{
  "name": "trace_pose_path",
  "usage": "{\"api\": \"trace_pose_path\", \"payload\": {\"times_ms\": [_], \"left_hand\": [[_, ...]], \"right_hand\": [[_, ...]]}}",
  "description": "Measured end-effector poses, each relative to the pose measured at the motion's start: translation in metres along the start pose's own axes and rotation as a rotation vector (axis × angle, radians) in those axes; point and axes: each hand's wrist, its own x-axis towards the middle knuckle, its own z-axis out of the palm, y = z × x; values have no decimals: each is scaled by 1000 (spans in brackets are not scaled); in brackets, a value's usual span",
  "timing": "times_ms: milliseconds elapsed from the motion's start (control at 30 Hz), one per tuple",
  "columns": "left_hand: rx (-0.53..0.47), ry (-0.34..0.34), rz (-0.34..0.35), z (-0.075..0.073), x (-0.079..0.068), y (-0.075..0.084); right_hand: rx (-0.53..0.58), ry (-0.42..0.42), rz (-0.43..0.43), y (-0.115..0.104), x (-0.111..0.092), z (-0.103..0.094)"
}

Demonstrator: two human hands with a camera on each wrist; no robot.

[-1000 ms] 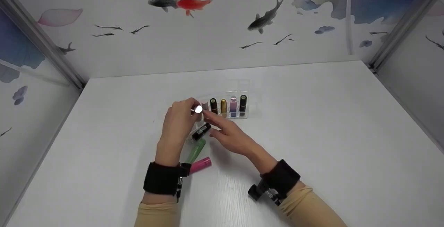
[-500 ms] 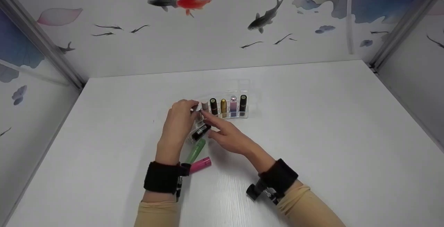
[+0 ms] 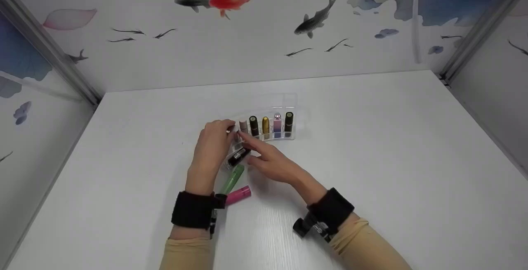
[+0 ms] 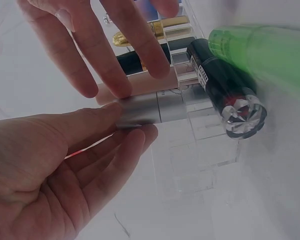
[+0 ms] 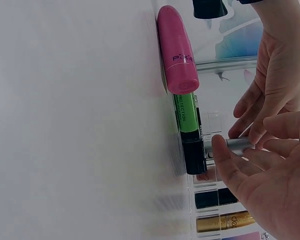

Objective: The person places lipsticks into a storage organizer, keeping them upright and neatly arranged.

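My left hand pinches a silver lipstick tube by its top, between thumb and fingers. The tube stands upright at a slot of a clear plastic lipstick organizer; whether it touches the slot's bottom is hidden. My right hand is beside it with fingers extended, near the silver tube and the pale pink lipstick; contact is unclear. In the organizer's row also stand a black lipstick, a gold one, a pink-purple one and another black lipstick.
In front of the organizer a black tube with a clear faceted end lies on the white table. Closer in lie a green tube and a bright pink tube, partly behind the left wrist's camera mount. A printed wall stands behind.
The silver tube's bright round end, facing the head camera a second ago, has tipped and lowered into the organizer in my left hand. My right hand has shifted slightly left.
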Motion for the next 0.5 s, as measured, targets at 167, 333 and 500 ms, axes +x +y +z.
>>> {"api": "trace_pose_path", "payload": {"times_ms": [167, 333, 500], "left_hand": [[-9, -9, -14, -2, 0, 0], [-27, 5, -30, -6, -2, 3], [-29, 51, -1, -12, -5, 8]], "right_hand": [[-17, 2, -14, 0, -1, -2], [-29, 16, -15, -5, -2, -5], [-107, 42, -11, -13, -5, -10]]}}
